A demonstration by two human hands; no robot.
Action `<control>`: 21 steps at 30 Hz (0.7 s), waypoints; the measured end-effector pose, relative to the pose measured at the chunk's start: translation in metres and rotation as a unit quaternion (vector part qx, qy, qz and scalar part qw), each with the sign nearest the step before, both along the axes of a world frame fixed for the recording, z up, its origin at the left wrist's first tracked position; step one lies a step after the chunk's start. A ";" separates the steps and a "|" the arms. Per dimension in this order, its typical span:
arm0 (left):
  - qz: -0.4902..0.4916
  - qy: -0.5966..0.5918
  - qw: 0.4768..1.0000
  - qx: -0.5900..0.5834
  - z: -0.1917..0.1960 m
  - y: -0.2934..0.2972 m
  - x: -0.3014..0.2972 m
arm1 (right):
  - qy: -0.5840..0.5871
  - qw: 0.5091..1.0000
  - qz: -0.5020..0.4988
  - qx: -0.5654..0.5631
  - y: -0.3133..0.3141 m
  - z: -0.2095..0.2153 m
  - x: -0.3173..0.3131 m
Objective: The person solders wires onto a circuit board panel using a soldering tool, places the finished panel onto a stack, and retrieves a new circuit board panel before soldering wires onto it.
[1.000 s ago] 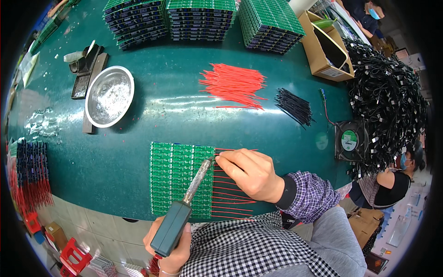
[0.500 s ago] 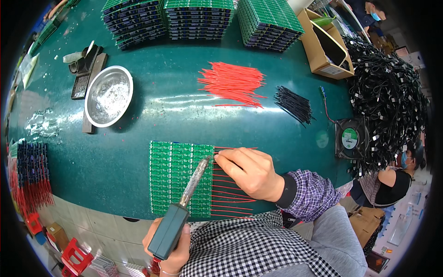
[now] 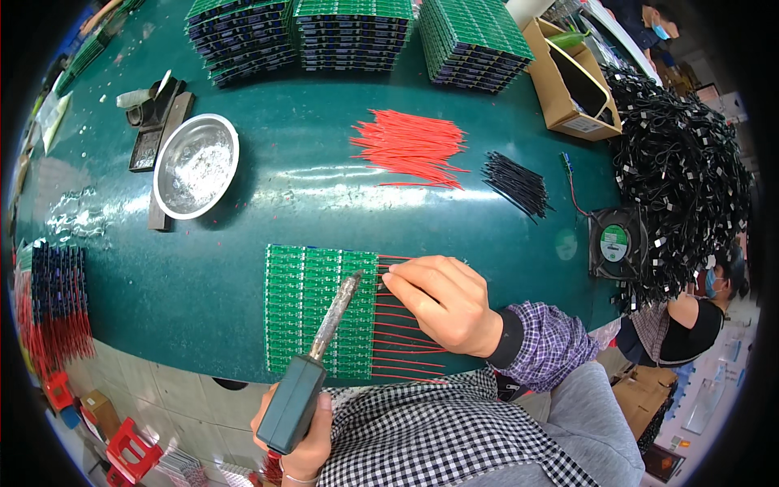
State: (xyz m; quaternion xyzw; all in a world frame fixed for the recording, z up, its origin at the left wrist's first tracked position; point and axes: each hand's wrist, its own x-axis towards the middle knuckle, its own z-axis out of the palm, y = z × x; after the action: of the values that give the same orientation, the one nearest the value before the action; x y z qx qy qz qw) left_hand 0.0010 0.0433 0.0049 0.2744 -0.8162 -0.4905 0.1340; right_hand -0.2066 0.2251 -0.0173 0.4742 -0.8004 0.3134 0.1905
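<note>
My left hand [image 3: 296,438] is closed round the dark green handle of a soldering iron [image 3: 334,323]. Its tip is over the right part of a green circuit board panel [image 3: 280,316], near the panel's upper right edge. At that edge the thumb and fingertips of my right hand [image 3: 445,300] are pinched together on a thin wire; most of the wire is hidden by the fingers. Several red wires [image 3: 406,337] stick out to the right from the panel's right edge, some passing under my right hand.
Beyond the panel lie a heap of red wires [image 3: 410,148] and a bundle of black wires [image 3: 516,185]. A metal bowl [image 3: 172,195] and an iron stand [image 3: 146,122] sit left. Stacked panels [image 3: 353,40] line the back; a fan [image 3: 617,243] and piled black cables [image 3: 682,170] are right.
The soldering iron's tip has moved a little left and up, away from my right fingertips. My right hand has shifted only slightly and keeps its pinch.
</note>
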 end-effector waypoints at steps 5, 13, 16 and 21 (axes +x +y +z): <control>-0.003 -0.010 1.000 0.003 -0.001 0.000 0.004 | -0.027 0.999 0.017 -0.002 0.004 -0.003 0.007; -0.029 0.010 0.999 -0.027 0.006 0.001 -0.006 | -0.029 0.999 0.018 0.035 0.004 -0.005 0.006; -0.023 0.017 0.999 -0.028 0.006 0.003 -0.008 | -0.025 0.998 0.018 0.048 0.003 -0.005 0.007; -0.025 0.015 0.999 -0.028 0.006 0.003 -0.008 | -0.022 0.998 0.008 0.054 0.003 -0.006 0.008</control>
State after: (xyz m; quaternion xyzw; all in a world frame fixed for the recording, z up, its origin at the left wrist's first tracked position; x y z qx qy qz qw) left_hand -0.0070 0.0467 0.0110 0.2424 -0.8338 -0.4753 0.1417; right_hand -0.1986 0.2279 -0.0237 0.4835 -0.8160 0.2817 0.1446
